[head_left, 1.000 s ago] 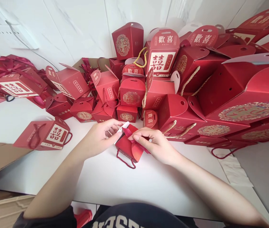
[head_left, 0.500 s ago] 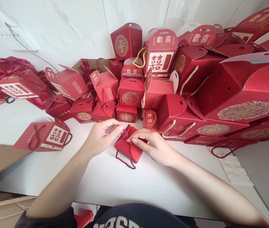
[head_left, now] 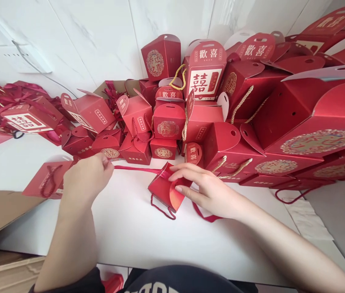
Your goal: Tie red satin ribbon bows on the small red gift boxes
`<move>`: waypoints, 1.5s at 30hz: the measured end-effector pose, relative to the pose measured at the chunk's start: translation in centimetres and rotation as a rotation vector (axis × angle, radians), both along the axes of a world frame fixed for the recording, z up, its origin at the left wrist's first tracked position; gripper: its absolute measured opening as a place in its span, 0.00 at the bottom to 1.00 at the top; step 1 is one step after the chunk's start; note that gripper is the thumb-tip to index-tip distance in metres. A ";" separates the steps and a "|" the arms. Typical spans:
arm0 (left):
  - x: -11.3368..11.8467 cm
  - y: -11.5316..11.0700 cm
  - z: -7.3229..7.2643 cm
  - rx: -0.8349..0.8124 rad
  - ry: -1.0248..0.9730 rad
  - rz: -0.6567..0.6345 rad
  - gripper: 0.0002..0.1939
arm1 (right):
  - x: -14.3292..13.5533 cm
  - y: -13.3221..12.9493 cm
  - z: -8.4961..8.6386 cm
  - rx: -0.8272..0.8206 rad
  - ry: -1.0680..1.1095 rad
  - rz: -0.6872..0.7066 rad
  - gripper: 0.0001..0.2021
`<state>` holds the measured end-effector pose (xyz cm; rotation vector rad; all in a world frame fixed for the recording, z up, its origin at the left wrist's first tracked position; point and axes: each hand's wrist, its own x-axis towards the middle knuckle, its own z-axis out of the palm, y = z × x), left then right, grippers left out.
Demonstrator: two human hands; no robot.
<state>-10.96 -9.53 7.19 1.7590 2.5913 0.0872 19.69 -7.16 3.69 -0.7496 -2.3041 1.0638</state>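
A small red gift box (head_left: 168, 190) lies tilted on the white table, its dark red cord handle (head_left: 163, 209) drooping toward the front. My left hand (head_left: 88, 176) is closed on one end of a red ribbon (head_left: 138, 168), which stretches taut from the box to the left. The ribbon's other part (head_left: 204, 215) curls on the table beneath my right wrist. My right hand (head_left: 204, 185) rests on the box top, thumb and fingers gripping it around the flap; the fingertips' exact hold on the ribbon there is unclear.
Stacked red gift boxes (head_left: 168, 124) line the wall, with larger ones (head_left: 318, 118) at the right. Another red box (head_left: 47, 176) stands behind my left forearm. A cardboard box (head_left: 1, 211) sits at the left edge. White tissues (head_left: 308, 219) lie at right.
My left hand has moved left, away from the box, drawing the ribbon out straight. My right hand stays at the box, and a ribbon loop now shows below it.
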 end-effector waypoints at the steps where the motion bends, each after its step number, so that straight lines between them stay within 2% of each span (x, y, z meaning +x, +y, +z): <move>1: -0.1 0.1 -0.2 -0.011 0.006 -0.018 0.11 | 0.4 -0.1 0.5 0.012 -0.002 -0.013 0.13; 3: 0.4 0.5 -0.7 0.042 -0.124 -0.177 0.14 | 1.2 -0.3 1.5 0.032 -0.005 -0.040 0.13; 5: 1.5 1.2 -1.3 0.073 -0.359 -0.378 0.17 | 2.0 -0.6 2.2 0.014 -0.042 -0.081 0.08; 7: 2.8 2.1 -1.9 0.010 -0.609 -0.537 0.19 | 2.7 -1.0 2.3 -0.055 -0.124 -0.137 0.10; 9: 3.8 2.8 -2.5 -0.134 -0.775 -0.636 0.19 | 3.1 -1.3 1.6 -0.140 -0.209 -0.173 0.15; 12: 4.6 3.5 -3.2 -0.260 -0.862 -0.732 0.17 | 3.1 -1.9 -0.5 -0.290 -0.230 -0.166 0.19; 16: 5.1 3.5 -3.6 -0.260 -0.828 -0.810 0.17 | 2.5 -2.5 -3.1 -0.599 0.015 -0.121 0.20; 19: 5.7 3.0 -3.5 -0.237 -0.822 -0.801 0.18 | 2.0 -2.7 -4.4 -0.780 0.195 -0.103 0.21; 22: 6.4 2.3 -3.0 -0.266 -0.833 -0.740 0.17 | 1.7 -2.6 -4.8 -0.825 0.262 -0.090 0.19; 26: 6.5 2.0 -2.1 -0.392 -0.860 -0.681 0.15 | 2.0 -2.3 -4.1 -0.798 0.307 -0.100 0.16; 31: 5.5 3.2 -1.5 -0.556 -0.983 -0.648 0.19 | 1.8 -2.2 -3.4 -0.959 0.379 -0.069 0.17; 35: 4.8 3.7 -1.8 -0.657 -1.024 -0.589 0.21 | 1.3 -2.6 -4.4 -0.906 0.264 -0.092 0.18; 38: 4.8 3.9 -2.3 -0.720 -1.084 -0.525 0.20 | 1.3 -2.6 -4.9 -0.906 0.268 -0.070 0.18; 42: 5.7 4.1 -3.1 -0.742 -1.262 -0.560 0.17 | 2.7 -1.8 -4.5 -0.915 0.277 0.001 0.17; 45: 6.6 4.2 -3.5 -0.805 -1.366 -0.546 0.17 | 4.2 -1.1 -4.2 -0.912 0.264 -0.006 0.16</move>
